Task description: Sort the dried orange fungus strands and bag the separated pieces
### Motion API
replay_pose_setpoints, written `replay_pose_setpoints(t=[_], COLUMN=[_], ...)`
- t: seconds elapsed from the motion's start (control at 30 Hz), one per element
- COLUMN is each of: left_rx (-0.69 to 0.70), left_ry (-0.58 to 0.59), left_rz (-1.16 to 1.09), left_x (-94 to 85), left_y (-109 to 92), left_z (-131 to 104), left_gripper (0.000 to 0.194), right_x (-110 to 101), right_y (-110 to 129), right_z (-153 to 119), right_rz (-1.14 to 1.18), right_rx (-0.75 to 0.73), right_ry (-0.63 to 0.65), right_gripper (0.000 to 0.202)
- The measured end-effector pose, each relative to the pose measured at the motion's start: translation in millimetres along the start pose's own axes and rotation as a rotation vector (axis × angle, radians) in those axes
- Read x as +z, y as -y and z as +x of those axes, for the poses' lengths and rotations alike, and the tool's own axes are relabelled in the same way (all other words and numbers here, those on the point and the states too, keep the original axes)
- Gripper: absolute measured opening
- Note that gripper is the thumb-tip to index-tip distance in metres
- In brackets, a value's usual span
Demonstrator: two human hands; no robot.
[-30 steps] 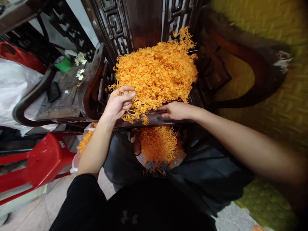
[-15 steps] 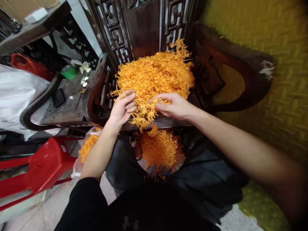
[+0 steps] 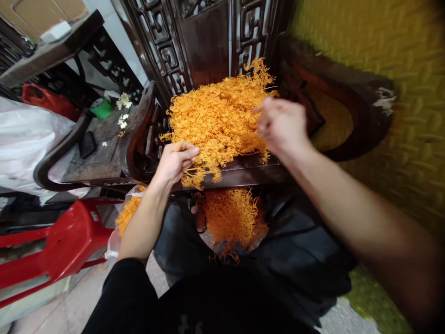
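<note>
A heap of orange, branching strands (image 3: pixel 215 116) covers the seat of a dark carved wooden chair (image 3: pixel 243 174). At the heap's front left corner, my left hand (image 3: pixel 175 160) is closed in a pinch on a few orange strands, which hang over the seat edge. My right hand (image 3: pixel 283 123) is over the heap's right side, blurred by motion; whether its fingers hold anything is unclear. More orange strands (image 3: pixel 231 215) sit below the seat, between my knees.
Left of me are a red plastic chair (image 3: pixel 71 236), a bag with orange strands (image 3: pixel 128 213) and a second wooden seat (image 3: pixel 100 153) with a green cup (image 3: pixel 102 107) and a dark phone-like object (image 3: pixel 87 144). A curved armrest (image 3: pixel 365 116) rises at right.
My right hand has moved right and up, away from my left hand, which moved slightly down. Fewer strands now hang over the front edge between them.
</note>
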State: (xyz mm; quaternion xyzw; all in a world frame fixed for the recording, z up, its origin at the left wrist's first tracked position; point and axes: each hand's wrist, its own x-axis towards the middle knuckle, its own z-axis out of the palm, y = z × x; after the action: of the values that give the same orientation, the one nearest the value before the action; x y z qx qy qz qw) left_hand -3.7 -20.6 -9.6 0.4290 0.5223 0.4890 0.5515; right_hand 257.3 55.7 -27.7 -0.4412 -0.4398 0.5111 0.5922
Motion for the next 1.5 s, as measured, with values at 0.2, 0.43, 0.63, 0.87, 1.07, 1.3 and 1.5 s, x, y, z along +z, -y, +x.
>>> replay_pose_setpoints(t=[0.2,0.43,0.63,0.87,1.07,1.3,1.5], left_rx=[-0.031,-0.029,0.141,0.353,0.395,0.231,0.204], left_ry=[0.057,0.152,0.015,-0.164,-0.341,-0.264,-0.227], left_rz=[-0.129,-0.209,-0.139,0.198,0.191,-0.137,-0.174], left_x=[-7.8,6.8,30.7,21.2,-4.8,-19.5,-20.3], left_y=[-2,-2,11,11,-12,-25,-26], left_z=[-1,-2,-1,-2,-1,4,-3], left_gripper=[0.02,0.027,0.034,0.039,0.038,0.043,0.044], right_x=[-20,14,37,42,17,2,-8], right_y=[8,-10,-11,-8,0,-14,-12], right_z=[0,-32,-44,-38,-21,-9,-1], right_rz=[0.043,-0.031,-0.289,-0.541,-0.714,-0.527,-0.068], right_rx=[0.196,0.246,0.03,-0.231,-0.321,-0.173,0.059], right_ry=[0.222,0.695,0.745,0.673,0.639,0.417,0.219], right_gripper=[0.013,0.058,0.06,0.056,0.042,0.05,0.043])
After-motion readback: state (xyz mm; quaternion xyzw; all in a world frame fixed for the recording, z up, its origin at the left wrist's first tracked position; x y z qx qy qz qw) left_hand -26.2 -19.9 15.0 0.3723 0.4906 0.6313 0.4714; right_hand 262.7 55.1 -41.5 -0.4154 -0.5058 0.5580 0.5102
